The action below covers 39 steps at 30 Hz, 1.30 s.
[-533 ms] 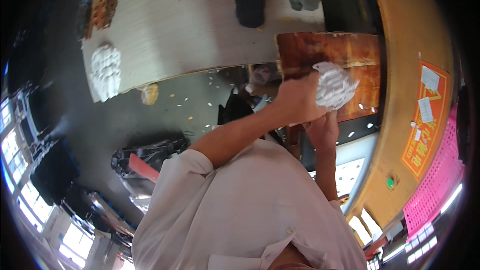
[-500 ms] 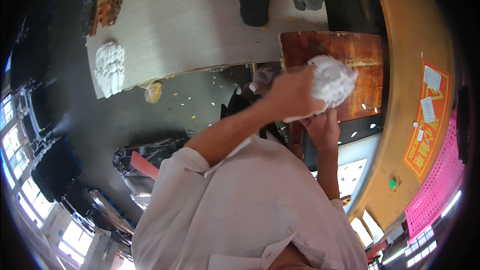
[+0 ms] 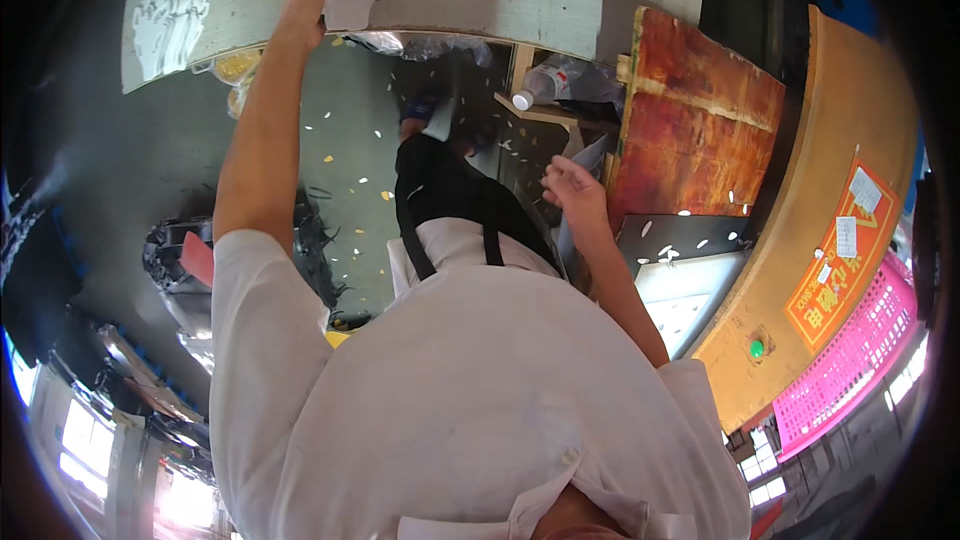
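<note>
Out at the far left, my left hand [image 3: 312, 8] grips a stack of white cut-out pieces [image 3: 352, 6] by its near-left edge. The pieces are flat and full of holes, somewhat like shoe uppers, and they rest on or just over the pale table [image 3: 450, 0]. A similar white stack [image 3: 175, 10] lies on the table further left. My right hand [image 3: 578, 190] hovers beside the brown board's left edge, fingers loosely bent and apart, with nothing visible in it. The brown-stained board [image 3: 690, 115] slants up to the right of that hand.
An orange-brown machine housing [image 3: 800, 230] with a green button [image 3: 757, 348] curves along the right, a pink basket [image 3: 850, 360] beyond it. A plastic bottle [image 3: 540, 85] lies on a shelf under the table. White scraps dot the floor [image 3: 350, 180]. Dark plastic bags [image 3: 175, 250] stand at left.
My left hand has carried the white stack from over the brown board leftward to the pale table. My right hand has come off the stack and drawn back left. The view has shifted.
</note>
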### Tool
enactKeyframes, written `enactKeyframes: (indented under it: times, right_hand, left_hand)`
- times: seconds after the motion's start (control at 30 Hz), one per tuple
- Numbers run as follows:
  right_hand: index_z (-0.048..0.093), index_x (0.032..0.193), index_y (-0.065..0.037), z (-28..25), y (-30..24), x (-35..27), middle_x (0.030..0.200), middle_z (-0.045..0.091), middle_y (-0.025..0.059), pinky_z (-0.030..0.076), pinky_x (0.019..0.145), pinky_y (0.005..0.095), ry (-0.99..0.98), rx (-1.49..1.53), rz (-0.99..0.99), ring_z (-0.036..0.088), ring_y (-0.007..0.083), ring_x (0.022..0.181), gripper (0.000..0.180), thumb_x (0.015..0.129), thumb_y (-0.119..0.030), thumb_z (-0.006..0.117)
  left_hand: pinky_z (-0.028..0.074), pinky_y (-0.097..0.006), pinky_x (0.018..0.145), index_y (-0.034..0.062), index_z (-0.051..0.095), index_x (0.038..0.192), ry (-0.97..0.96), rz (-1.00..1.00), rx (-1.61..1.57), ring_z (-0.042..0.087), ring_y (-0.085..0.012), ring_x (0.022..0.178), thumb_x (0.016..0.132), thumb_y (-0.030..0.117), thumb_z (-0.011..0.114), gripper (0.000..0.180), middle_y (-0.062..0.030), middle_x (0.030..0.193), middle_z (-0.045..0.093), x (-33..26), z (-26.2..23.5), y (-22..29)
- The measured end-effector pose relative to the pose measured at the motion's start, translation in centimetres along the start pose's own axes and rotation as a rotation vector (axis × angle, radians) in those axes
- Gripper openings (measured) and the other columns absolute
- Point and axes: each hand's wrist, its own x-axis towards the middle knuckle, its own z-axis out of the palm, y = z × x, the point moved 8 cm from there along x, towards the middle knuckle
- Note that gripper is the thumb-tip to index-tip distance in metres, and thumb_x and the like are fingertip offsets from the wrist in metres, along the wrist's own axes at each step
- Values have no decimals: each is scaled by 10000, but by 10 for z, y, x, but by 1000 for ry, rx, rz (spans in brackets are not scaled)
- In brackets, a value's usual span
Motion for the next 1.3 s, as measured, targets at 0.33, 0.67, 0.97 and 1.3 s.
enactKeyframes:
  times: [0.33,0.67,0.97,1.3]
  right_hand:
    - [689,1338,-9,-30,33,67,1130,718,36,550,891,269,506,-181,-67,669,122,975,379,998,-171,726]
    - [753,1111,-50,5,8,14,1113,729,142,543,969,434,256,-1174,-474,651,365,1119,200,925,-61,682]
    - [750,1089,-38,-9,26,14,1106,724,163,542,947,474,149,-1404,-444,642,397,1081,198,899,-75,709]
    - [757,1187,-49,-39,71,14,1223,718,214,565,943,437,395,-1001,-287,709,405,1089,341,941,-280,706]
  left_hand:
    - [598,-377,800,-113,660,1239,66,208,313,751,-268,938,908,349,811,588,-214,1099,754,2,-20,15]
    - [570,-268,821,-23,693,1289,267,714,365,713,-161,943,1049,181,683,315,-117,1079,764,-110,-40,-1]
    - [517,-205,764,-24,704,1243,-91,329,186,648,-77,836,1053,78,661,219,-64,974,740,-165,-20,-154]
    - [488,-220,771,-13,704,1224,-229,76,197,608,-68,840,1073,139,625,228,-17,968,691,-246,-43,-275]
